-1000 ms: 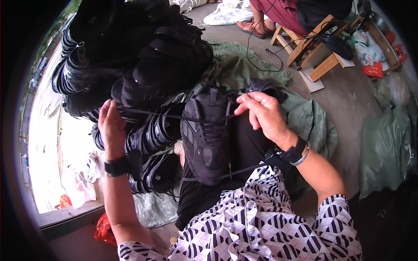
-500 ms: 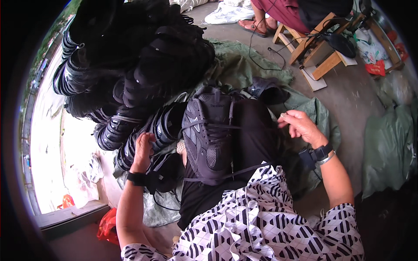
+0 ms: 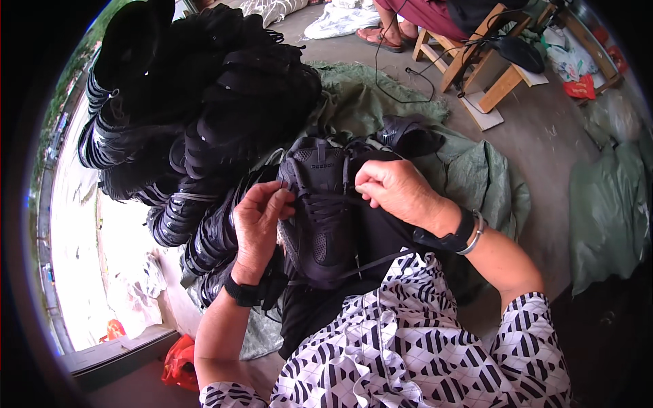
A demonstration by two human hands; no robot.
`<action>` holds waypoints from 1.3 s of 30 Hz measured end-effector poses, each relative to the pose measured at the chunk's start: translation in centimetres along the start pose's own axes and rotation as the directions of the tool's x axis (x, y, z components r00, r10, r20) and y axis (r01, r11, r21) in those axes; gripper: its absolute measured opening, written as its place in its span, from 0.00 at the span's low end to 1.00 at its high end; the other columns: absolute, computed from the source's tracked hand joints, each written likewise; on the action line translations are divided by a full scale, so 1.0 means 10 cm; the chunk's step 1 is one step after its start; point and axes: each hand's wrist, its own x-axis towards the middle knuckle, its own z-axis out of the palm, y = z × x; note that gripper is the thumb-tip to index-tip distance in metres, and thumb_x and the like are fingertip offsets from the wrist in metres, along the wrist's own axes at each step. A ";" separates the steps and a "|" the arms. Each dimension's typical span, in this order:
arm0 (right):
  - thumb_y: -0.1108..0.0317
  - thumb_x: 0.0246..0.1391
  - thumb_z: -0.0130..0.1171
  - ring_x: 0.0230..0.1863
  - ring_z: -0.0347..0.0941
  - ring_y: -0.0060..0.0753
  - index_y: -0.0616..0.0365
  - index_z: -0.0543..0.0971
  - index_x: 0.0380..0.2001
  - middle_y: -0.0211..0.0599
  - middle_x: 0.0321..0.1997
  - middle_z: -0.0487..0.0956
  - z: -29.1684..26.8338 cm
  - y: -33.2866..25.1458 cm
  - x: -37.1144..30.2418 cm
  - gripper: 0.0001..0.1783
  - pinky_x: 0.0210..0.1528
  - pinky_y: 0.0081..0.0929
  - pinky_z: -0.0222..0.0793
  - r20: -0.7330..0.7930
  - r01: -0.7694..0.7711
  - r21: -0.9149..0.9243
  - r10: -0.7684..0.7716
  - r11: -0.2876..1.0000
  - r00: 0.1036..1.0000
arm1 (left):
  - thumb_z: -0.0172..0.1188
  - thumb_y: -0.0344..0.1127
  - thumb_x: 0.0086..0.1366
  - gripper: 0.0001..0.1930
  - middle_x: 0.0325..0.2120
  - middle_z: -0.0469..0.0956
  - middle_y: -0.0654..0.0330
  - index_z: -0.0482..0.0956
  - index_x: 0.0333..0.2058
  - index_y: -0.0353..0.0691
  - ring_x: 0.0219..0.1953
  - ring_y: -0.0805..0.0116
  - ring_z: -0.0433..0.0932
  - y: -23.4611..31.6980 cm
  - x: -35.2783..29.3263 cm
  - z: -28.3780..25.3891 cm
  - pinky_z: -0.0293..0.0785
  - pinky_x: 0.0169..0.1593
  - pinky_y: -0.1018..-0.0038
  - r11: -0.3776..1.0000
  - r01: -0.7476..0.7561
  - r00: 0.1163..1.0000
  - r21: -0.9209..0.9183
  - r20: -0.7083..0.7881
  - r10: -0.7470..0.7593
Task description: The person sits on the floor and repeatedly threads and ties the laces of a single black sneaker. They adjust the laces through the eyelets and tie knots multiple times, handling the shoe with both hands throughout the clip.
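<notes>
A dark grey sneaker [image 3: 322, 243] rests on my lap, toe toward me, with its tongue standing up. Dark shoelaces [image 3: 328, 205] cross its front, and a loose length trails over my lap toward the right. Beside the shoe's left upper edge, my left hand [image 3: 257, 221] is closed in a pinch on a shoelace. Opposite it, my right hand [image 3: 403, 194] is bent inward, thumb and fingertips pinching a shoelace by the right eyelets. The lace tips are too dark to make out.
A tall heap of black shoes [image 3: 228, 95] stands at the left. Another dark shoe [image 3: 410, 134] lies on green sheeting [image 3: 476, 173] beyond my lap. A person's sandaled foot [image 3: 382, 37] and a wooden stand [image 3: 505, 95] are farther back. A red bag [image 3: 180, 362] lies at lower left.
Both hands have come in from the sides to the upper part of the sneaker, now pinching the laces. The sneaker has shifted slightly and sits more upright in view.
</notes>
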 end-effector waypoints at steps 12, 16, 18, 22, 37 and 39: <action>0.69 0.51 0.61 0.30 0.78 0.47 0.61 0.79 0.28 0.45 0.25 0.80 0.14 0.12 0.09 0.06 0.31 0.34 0.72 -0.106 0.128 -0.286 -0.164 0.950 0.981 | 0.60 0.28 0.64 0.04 0.33 0.72 0.63 0.77 0.33 0.32 0.33 0.75 0.72 -0.08 -0.02 -0.05 0.69 0.39 0.80 0.925 -0.292 0.956 0.242 0.113 0.271; 0.71 0.52 0.60 0.26 0.78 0.40 0.62 0.79 0.29 0.43 0.22 0.78 0.20 0.21 0.10 0.05 0.30 0.33 0.72 -0.135 0.240 -0.316 -0.294 0.918 0.946 | 0.59 0.28 0.66 0.04 0.29 0.71 0.67 0.76 0.33 0.34 0.28 0.82 0.68 0.00 -0.08 0.01 0.65 0.34 0.83 0.921 -0.227 0.972 0.315 0.131 0.195; 0.72 0.52 0.59 0.23 0.76 0.30 0.63 0.79 0.30 0.38 0.20 0.77 0.16 0.12 0.11 0.04 0.27 0.29 0.71 -0.058 0.180 -0.221 -0.197 0.958 0.979 | 0.60 0.30 0.66 0.05 0.27 0.71 0.68 0.76 0.32 0.34 0.26 0.83 0.68 0.02 -0.14 -0.01 0.65 0.31 0.83 0.932 -0.160 0.980 0.325 0.165 0.111; 0.76 0.54 0.56 0.22 0.70 0.14 0.64 0.78 0.33 0.25 0.21 0.74 0.06 0.03 0.08 0.04 0.23 0.18 0.70 0.093 0.014 -0.031 -0.011 0.999 0.996 | 0.61 0.35 0.66 0.10 0.22 0.72 0.71 0.76 0.28 0.37 0.24 0.85 0.67 -0.02 -0.17 -0.09 0.64 0.29 0.84 0.957 0.000 0.981 0.289 0.186 -0.057; 0.76 0.54 0.55 0.18 0.71 0.19 0.65 0.78 0.33 0.30 0.20 0.76 0.06 0.13 0.10 0.05 0.21 0.21 0.69 0.104 -0.078 0.084 0.070 0.993 0.992 | 0.59 0.43 0.68 0.14 0.23 0.74 0.71 0.77 0.29 0.37 0.27 0.83 0.65 0.03 0.04 -0.02 0.64 0.33 0.82 0.983 0.162 0.979 0.090 0.106 -0.172; 0.76 0.53 0.55 0.17 0.71 0.19 0.65 0.77 0.32 0.29 0.20 0.75 0.07 0.15 0.11 0.04 0.21 0.21 0.69 0.104 -0.062 0.099 0.052 0.993 0.993 | 0.59 0.43 0.67 0.14 0.23 0.74 0.71 0.77 0.29 0.37 0.27 0.83 0.65 0.01 0.04 -0.03 0.64 0.33 0.82 0.983 0.150 0.981 0.105 0.110 -0.162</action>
